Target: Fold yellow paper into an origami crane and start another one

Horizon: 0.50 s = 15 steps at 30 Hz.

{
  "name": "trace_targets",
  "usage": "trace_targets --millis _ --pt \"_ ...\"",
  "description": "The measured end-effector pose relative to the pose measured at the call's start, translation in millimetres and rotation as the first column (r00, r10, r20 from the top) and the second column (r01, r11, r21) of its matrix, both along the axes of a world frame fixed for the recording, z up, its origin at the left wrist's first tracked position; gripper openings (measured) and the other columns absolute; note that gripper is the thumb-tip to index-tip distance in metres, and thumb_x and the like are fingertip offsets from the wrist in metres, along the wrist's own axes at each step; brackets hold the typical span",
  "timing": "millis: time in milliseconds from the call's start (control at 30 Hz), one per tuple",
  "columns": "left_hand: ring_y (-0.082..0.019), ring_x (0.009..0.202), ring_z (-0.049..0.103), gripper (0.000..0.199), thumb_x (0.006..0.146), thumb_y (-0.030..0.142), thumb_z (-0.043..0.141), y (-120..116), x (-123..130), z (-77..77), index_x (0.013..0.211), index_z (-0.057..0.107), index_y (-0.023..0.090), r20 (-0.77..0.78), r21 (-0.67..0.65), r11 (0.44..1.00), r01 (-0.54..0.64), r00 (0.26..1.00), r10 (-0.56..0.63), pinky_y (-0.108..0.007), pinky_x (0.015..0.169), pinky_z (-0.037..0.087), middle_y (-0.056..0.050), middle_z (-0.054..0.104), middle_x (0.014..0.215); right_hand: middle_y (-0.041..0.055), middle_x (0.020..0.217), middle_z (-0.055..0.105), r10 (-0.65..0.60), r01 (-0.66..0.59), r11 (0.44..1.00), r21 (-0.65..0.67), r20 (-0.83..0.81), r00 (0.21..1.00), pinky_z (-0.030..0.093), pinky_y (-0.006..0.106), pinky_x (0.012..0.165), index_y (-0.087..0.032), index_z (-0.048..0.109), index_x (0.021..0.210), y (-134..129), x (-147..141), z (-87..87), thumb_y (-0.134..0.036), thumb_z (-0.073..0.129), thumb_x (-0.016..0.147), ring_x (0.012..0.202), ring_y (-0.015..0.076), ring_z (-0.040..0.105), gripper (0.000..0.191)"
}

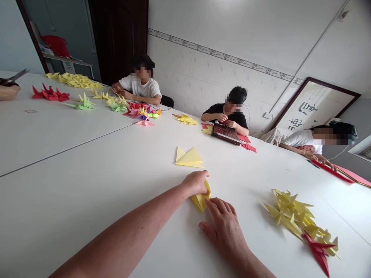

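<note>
A tiled room was viewed from above, with a framed calligraphy piece (314,108) leaned against the wall (185,58) and a dark door (117,38) standing beyond. Two white worktops (72,220) were pushed together, a seam running between them. Three people were seated along the far side: one in a white shirt (140,88), one in a black shirt (224,116) with a small red paper (223,121) held at the chest, and another in a white shirt (304,141) with both hands laid on a red sheet (333,172). At the left edge, scissors (14,77) were held by another person's hand (8,92). Folded paper cranes were laid out in several groups: yellow ones (74,80), red ones (50,94) and mixed colours (142,114) towards the far end, and a yellow pile (292,214) topped by a red crane (319,249) at the right. A folded yellow paper (199,199) was placed on the worktop between the two hands. The left hand (195,183) was curled over its upper end, pressing it down, with the fingertips hidden. The right hand (223,227) was spread flat just beside it, fingertips at the paper's lower edge. A second yellow fold (188,158) was left lying just beyond them.
</note>
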<state>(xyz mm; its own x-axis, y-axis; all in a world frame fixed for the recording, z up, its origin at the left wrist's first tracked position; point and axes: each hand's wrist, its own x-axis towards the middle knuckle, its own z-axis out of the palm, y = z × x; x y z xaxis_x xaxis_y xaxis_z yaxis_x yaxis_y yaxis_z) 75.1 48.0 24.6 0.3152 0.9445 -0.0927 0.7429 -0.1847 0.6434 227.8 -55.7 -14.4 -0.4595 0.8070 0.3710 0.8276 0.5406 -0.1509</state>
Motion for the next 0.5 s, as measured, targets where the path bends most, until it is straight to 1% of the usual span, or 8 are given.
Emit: trace_targets --millis 100,267,400,500 --pt "-0.025 0.099 0.060 0.066 0.058 0.020 0.069 0.6 0.6 -1.6 0.123 0.053 0.023 0.002 0.000 1.000 0.000 1.000 0.000 -0.025 0.069 0.043 -0.006 0.065 0.111 0.0097 0.113 0.058 -0.001 0.000 0.999 -0.048 -0.023 1.000 0.043 0.046 0.088 -0.022 0.055 0.111 -1.9 -2.7 4.9 -0.040 0.056 0.087 0.104 0.0273 0.053 0.030" --pt "-0.023 0.098 0.060 0.066 0.058 0.015 0.066 0.7 2.3 -5.1 0.122 0.054 0.023 0.006 0.008 1.000 -0.008 1.000 0.008 -0.024 0.069 0.043 -0.006 0.065 0.109 0.0078 0.104 0.060 0.001 -0.004 0.997 -0.074 -0.043 0.999 0.041 0.046 0.089 -0.022 0.058 0.102 -4.8 -6.9 11.7 -0.034 0.057 0.086 0.097 0.0265 0.053 0.020" --pt "-0.023 0.097 0.060 0.066 0.058 0.010 0.062 -0.8 3.2 -6.0 0.122 0.054 0.022 0.008 0.020 1.000 -0.008 1.000 0.008 -0.024 0.068 0.042 -0.006 0.065 0.110 0.0080 0.104 0.061 -0.010 0.007 0.997 -0.075 -0.039 0.999 0.038 0.049 0.094 -0.022 0.058 0.102 -6.6 -9.3 14.9 -0.030 0.059 0.084 0.098 0.0271 0.054 0.019" --pt "-0.023 0.097 0.060 0.065 0.058 0.010 0.061 -1.7 2.5 -5.9 0.122 0.054 0.021 0.011 0.024 1.000 -0.009 1.000 0.009 -0.024 0.068 0.042 -0.007 0.065 0.109 0.0074 0.104 0.061 -0.009 0.006 0.997 -0.076 -0.040 0.999 0.038 0.048 0.095 -0.022 0.058 0.102 -6.8 -8.4 13.3 -0.029 0.059 0.084 0.099 0.0267 0.054 0.020"
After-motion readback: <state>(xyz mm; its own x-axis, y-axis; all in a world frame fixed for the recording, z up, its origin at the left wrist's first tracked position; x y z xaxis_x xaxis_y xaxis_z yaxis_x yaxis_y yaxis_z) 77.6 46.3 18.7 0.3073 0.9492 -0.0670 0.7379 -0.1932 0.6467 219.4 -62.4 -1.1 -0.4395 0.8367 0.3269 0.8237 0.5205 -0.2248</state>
